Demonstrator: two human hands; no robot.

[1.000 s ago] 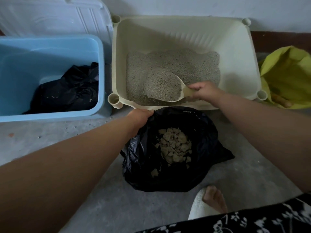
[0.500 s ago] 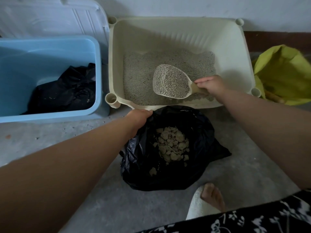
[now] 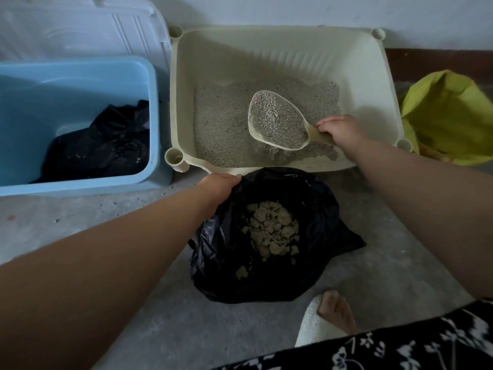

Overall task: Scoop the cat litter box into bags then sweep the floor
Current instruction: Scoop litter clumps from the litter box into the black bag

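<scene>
While our right hand (image 3: 338, 132) grips the loaded scoop (image 3: 277, 120) over the litter box's (image 3: 266, 29) near right corner and our left hand (image 3: 220, 186) pinches the black bag's (image 3: 314, 209) rim, we expect any tilt over the front edge to spill litter (image 3: 221, 124) onto the floor (image 3: 400, 263).

A litter box (image 3: 373, 76) stands on the floor (image 3: 160, 316) at the foot of the wall (image 3: 266, 9); a loaded scoop (image 3: 277, 121), gripped by the right hand (image 3: 338, 132), sits over the litter (image 3: 221, 124) in the box's right half; just before the box an open bag (image 3: 320, 209) holds clumps (image 3: 272, 231), the left hand (image 3: 218, 185) gripping its rear-left rim; left of the box, a tub (image 3: 80, 76) holds a second bag (image 3: 106, 145), a lid (image 3: 80, 30) behind it; a sack (image 3: 448, 116) lies right of the box; 1 foot (image 3: 333, 311) rests before the open bag.
</scene>
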